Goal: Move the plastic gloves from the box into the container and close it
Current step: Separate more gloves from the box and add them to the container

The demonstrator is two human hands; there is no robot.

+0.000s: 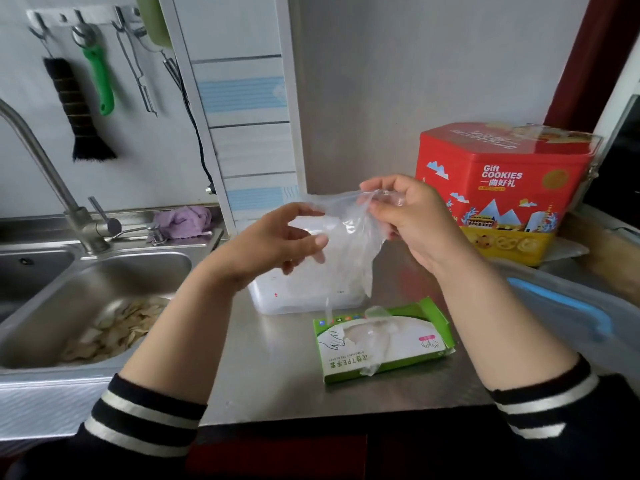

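Note:
A clear plastic glove (pixel 349 237) hangs in the air above the white translucent container (pixel 304 296). My right hand (pixel 412 216) pinches its upper edge. My left hand (pixel 280 237) pinches the glove's left edge between thumb and fingers. The green and white glove box (pixel 381 341) lies on the steel counter in front of the container, its top torn open with more clear gloves poking out. The container stands open, its lid (pixel 568 310), clear with a blue clip, lying at the right.
A red Gift Cookies tin (pixel 502 188) stands at the back right. A steel sink (pixel 86 306) with peelings and a tap (pixel 45 168) lies to the left. Utensils hang on the wall, and a purple cloth (pixel 183 220) sits behind the sink.

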